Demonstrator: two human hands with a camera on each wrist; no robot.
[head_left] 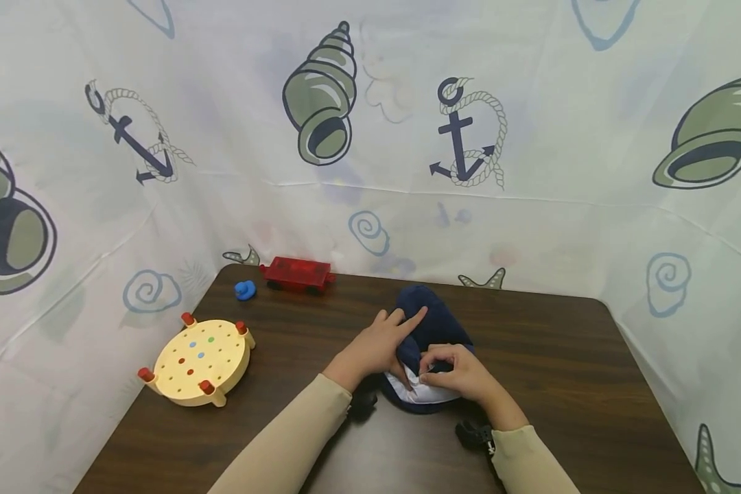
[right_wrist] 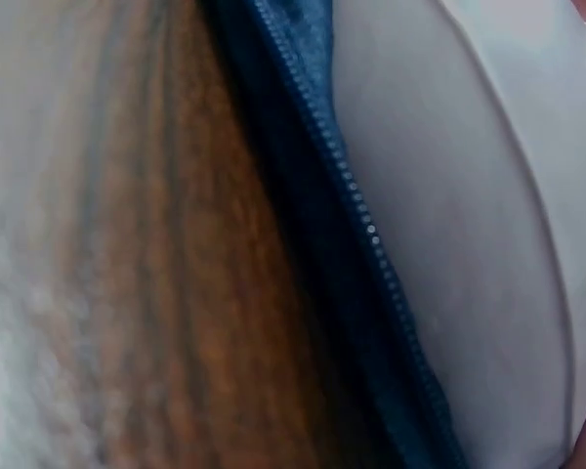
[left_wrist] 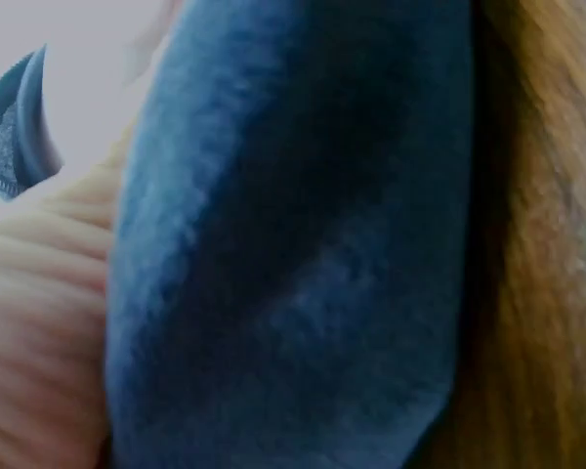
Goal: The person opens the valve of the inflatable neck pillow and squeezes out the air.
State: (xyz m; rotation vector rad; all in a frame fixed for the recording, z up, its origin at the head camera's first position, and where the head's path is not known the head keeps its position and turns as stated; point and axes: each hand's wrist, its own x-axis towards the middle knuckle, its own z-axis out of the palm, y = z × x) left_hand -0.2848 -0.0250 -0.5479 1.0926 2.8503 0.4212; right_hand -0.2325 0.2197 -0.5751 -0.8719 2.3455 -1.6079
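1. Two bare hands, left (head_left: 377, 348) and right (head_left: 463, 377), in two beige sleeves (head_left: 290, 436); two small black devices (head_left: 362, 405), one near each wrist.
2. One navy blue plush cushion (head_left: 441, 326); one red, blocky toy wagon (head_left: 298, 273); one small blue duck-shaped toy (head_left: 245, 290); one pale yellow, round, perforated toy (head_left: 204, 360) with four red-tipped posts around its rim. One dark brown wood-grain table (head_left: 549, 357) bears all of these.
3. Printed white cloth (head_left: 549, 240) behind the table: two dark anchors, each with rope.
4. Cushion: lies on the table right of the wagon, beneath both hands. Far part navy, soft-napped; near part shows white inner fabric (head_left: 435, 394), navy edge around it. Right wrist view: zip teeth (right_wrist: 347, 181) run along the navy edge, beside the white; a seam crosses the white.
5. Left hand: spread fairly wide, index finger straight across the navy plush, thumb down at the white fabric; touches the cushion.
6. Right hand: narrow, thumb and index finger pinching the cushion where navy meets white. Exact layer pinched: cannot tell.
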